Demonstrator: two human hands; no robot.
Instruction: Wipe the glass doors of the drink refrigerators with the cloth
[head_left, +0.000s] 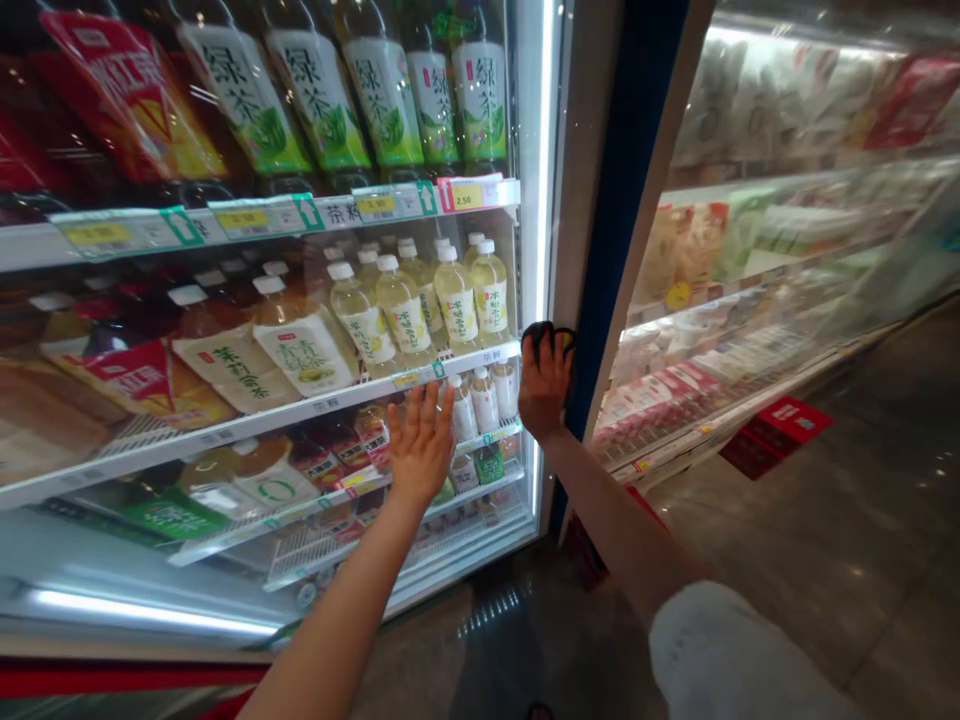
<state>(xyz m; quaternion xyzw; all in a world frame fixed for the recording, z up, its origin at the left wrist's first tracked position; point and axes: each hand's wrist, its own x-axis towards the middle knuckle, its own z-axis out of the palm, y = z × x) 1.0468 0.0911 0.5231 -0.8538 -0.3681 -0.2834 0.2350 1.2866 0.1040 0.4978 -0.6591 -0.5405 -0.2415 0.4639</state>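
My left hand is open, its fingers spread flat in front of the lower shelves of a lit drinks cooler, seemingly against the glass door. Beyond its fingertips stands a row of pale yellow drink bottles with white caps. My right hand presses a dark thing to the right edge of the cooler's door frame. That thing looks like a black cloth or pad with a bit of yellow; the fingers cover most of it, so its kind is unclear.
Green tea bottles fill the upper shelf above price tags. A second chilled case with packaged food extends to the right. A red sign juts out low over the grey tiled floor.
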